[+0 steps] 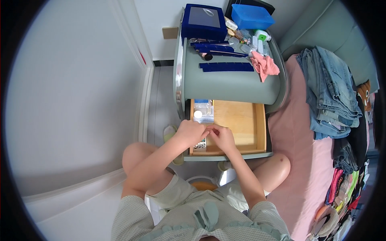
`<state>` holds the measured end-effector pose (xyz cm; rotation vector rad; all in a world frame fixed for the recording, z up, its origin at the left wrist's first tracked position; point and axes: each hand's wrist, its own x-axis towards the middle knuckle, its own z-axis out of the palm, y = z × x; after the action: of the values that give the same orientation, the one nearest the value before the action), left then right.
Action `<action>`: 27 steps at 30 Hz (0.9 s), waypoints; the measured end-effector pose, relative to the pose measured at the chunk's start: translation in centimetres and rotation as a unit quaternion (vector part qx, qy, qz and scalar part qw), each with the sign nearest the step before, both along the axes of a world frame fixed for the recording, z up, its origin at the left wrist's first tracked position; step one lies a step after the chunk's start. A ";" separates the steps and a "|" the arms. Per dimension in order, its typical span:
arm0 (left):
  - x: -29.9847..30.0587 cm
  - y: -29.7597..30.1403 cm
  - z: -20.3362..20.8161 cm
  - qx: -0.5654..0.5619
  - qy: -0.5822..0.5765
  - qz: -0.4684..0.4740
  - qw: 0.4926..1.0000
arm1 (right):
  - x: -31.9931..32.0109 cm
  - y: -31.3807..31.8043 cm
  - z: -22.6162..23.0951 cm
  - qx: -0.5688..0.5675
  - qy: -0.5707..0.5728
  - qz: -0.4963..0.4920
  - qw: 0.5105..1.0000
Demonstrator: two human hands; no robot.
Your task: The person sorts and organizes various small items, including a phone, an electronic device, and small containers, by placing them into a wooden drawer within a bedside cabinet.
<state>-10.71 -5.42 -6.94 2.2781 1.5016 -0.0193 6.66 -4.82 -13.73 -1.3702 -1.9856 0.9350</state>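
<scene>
My left hand [192, 131] and my right hand [223, 138] meet over the left part of a pulled-out wooden drawer [237, 116]. Both are closed, fingertips together, and whatever they pinch is too small or hidden to make out. Just beyond my left hand, a clear plastic packet [204, 107] lies along the drawer's left side, with a white round lid or cap [198, 114] beside it. A white box with dark print [199, 146] sits below my hands at the drawer's front left, partly covered by them.
On the grey-green nightstand top [229, 86] are a dark blue box [204, 20], a blue plastic container [252, 17], blue divider strips [227, 67], a pink cloth [264, 66] and small items. Folded jeans [329, 88] lie on the pink bed [295, 160] at right. A white door [80, 100] stands left.
</scene>
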 end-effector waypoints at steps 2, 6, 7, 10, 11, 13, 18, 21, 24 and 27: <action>0.0 0.7 1.3 0.023 -0.015 0.015 1.000 | 0.0 0.4 1.5 -0.012 0.024 -0.016 1.000; 0.3 2.1 3.3 0.089 -0.076 0.055 0.992 | 0.3 1.5 2.7 -0.014 0.070 -0.046 0.996; 0.1 2.5 3.7 0.112 -0.108 0.074 0.985 | 0.2 1.7 3.0 -0.012 0.070 -0.048 0.996; -0.6 3.9 4.0 0.124 -0.107 0.101 0.981 | -0.4 2.2 2.9 -0.014 0.041 -0.008 0.999; -0.9 4.3 4.1 0.117 -0.089 0.122 0.982 | -0.8 2.3 2.8 -0.014 0.042 -0.010 0.999; -1.5 4.7 3.5 0.092 -0.057 0.125 0.986 | -1.7 2.5 2.6 0.008 0.010 -0.012 1.000; -1.9 4.9 1.5 -0.005 0.051 0.090 0.995 | -3.5 3.6 1.1 0.028 -0.032 -0.001 0.999; -1.9 5.2 0.5 -0.031 0.075 0.092 0.992 | -4.1 4.2 -0.2 0.031 -0.045 -0.010 0.998; -2.2 5.0 0.4 -0.034 0.082 0.076 0.993 | -3.9 4.5 -0.5 0.041 0.031 -0.042 0.998; -2.1 4.9 0.7 -0.052 0.063 0.071 0.994 | -3.4 4.6 -0.2 0.013 0.074 -0.050 0.996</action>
<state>-12.84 -0.57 -6.24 2.1193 1.6824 -0.2002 3.29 -0.18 -13.97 -1.3335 -1.7973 0.9344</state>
